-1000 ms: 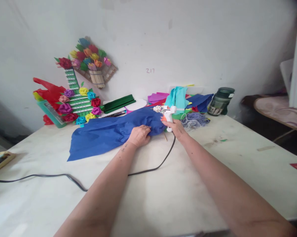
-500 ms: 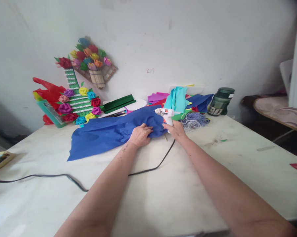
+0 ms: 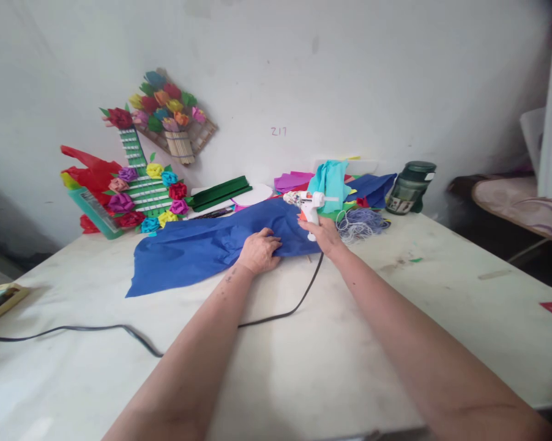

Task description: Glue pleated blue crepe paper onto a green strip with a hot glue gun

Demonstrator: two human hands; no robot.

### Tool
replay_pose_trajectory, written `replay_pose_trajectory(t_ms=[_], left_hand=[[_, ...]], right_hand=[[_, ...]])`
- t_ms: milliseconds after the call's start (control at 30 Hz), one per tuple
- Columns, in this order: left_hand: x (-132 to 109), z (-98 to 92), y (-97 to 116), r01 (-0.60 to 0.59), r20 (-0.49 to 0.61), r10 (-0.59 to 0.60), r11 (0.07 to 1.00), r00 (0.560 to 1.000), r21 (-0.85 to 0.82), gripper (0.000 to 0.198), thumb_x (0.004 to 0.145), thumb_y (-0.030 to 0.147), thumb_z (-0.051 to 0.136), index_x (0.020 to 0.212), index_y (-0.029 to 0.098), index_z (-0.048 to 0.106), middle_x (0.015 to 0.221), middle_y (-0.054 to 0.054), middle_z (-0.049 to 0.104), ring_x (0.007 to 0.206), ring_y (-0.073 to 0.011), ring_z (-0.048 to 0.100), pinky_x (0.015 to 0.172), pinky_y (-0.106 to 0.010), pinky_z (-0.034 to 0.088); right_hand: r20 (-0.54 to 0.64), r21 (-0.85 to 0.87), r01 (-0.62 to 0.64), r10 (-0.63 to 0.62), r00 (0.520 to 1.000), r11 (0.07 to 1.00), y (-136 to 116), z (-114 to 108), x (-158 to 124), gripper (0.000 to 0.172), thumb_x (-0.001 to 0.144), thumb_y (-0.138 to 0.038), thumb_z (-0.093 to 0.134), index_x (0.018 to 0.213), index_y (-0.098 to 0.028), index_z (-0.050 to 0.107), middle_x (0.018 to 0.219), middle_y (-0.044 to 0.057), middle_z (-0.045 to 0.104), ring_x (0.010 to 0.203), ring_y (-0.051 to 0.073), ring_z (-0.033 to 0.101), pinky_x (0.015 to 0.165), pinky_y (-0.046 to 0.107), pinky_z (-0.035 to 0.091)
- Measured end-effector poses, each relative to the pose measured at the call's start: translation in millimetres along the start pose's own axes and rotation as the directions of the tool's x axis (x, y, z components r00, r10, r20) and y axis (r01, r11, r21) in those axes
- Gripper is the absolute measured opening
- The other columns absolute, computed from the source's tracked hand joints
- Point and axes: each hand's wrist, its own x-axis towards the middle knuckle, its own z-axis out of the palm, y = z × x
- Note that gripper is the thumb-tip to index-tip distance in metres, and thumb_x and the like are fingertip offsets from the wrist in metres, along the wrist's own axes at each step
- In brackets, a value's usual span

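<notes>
Although the white table (image 3: 331,349) fills most of the foreground, the blue sheet (image 3: 179,248) dominates its middle, lying creased and spread slantwise under the hands. Behind it at left, the guitar-shaped piece (image 3: 150,195), green with white strips, stands upright, rimmed with paper roses. Above, against the wall, a holder of bundled pale sticks (image 3: 180,147) is bound with bands; contents: paper flowers (image 3: 163,104) in red, yellow, orange, blue and pink, heads above its top. Green jar (image 3: 407,193): upright at the table's far right, dark lid on; contents cannot be made out. Teal bottle (image 3: 95,211): tilted at far left, beside the roses; contents hidden by its walls. Left hand (image 3: 260,251): lying on the blue sheet near its front edge, fingers curled and close together; whether it pinches the sheet cannot be told. Right hand (image 3: 324,236): wrapped around the handle of the white glue gun (image 3: 310,214), held over the sheet's right part, nozzle pointing left. Smallest noted: a white stick (image 3: 331,199) seated in the gun, projecting from its rear.
</notes>
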Motion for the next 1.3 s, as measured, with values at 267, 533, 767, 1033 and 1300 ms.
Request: replay_pose_trajectory(t_ms=[267,533,767,1033,1300], left_hand=[[-4,-3.1,1,0.033,0.039,-0.033,0.999,0.999,0.002,0.032,0.068,0.026,0.053,0.095,0.018,0.067,0.102,-0.006,0.067,0.098,-0.0227,0.054,0.077,-0.035,0.048],[-4,-5.1,2,0.030,0.018,-0.032,0.997,0.999,0.067,0.025,0.067,0.027,0.054,0.086,0.019,0.067,0.091,-0.007,0.062,0.087,-0.0225,0.052,0.067,-0.033,0.045],[-6,-0.7,0,0.080,0.094,-0.089,0.992,0.992,0.097,0.030,0.067,0.026,0.053,0.094,0.020,0.063,0.085,-0.005,0.059,0.084,-0.0210,0.055,0.063,-0.030,0.044],[-7,0.4,0,0.123,0.131,-0.132,0.990,0.983,0.074,0.041,0.068,0.025,0.052,0.108,0.021,0.056,0.093,-0.004,0.060,0.091,-0.0203,0.056,0.071,-0.029,0.045],[-5,0.2,0,0.131,0.172,-0.142,0.989,0.975,0.072,0.047,0.073,0.028,0.049,0.119,0.023,0.053,0.095,-0.004,0.060,0.091,-0.0205,0.057,0.074,-0.029,0.045]], right_hand=[[0.106,0.385,-0.138,0.105,0.989,0.913,27,23,11,0.037,0.061,-0.037,0.066,0.090,-0.015,0.068,0.085,0.004,0.068,0.083,0.020,0.062,0.071,0.030,0.049],[0.159,0.534,-0.233,0.174,0.972,0.813,31,31,20,0.027,0.060,-0.026,0.068,0.084,-0.014,0.066,0.082,0.006,0.070,0.082,0.020,0.066,0.069,0.028,0.052],[0.196,0.438,-0.247,0.176,0.965,0.864,31,37,21,0.033,0.061,-0.032,0.067,0.089,-0.014,0.067,0.084,0.006,0.070,0.083,0.021,0.065,0.069,0.027,0.049],[0.161,0.221,-0.132,0.098,0.982,0.966,37,36,18,0.041,0.060,-0.044,0.065,0.088,-0.014,0.070,0.075,0.003,0.068,0.073,0.019,0.060,0.064,0.027,0.044],[0.151,0.145,-0.180,0.158,0.976,0.973,27,34,10,0.039,0.060,-0.045,0.064,0.082,-0.014,0.072,0.070,0.003,0.066,0.065,0.016,0.054,0.057,0.026,0.037]])
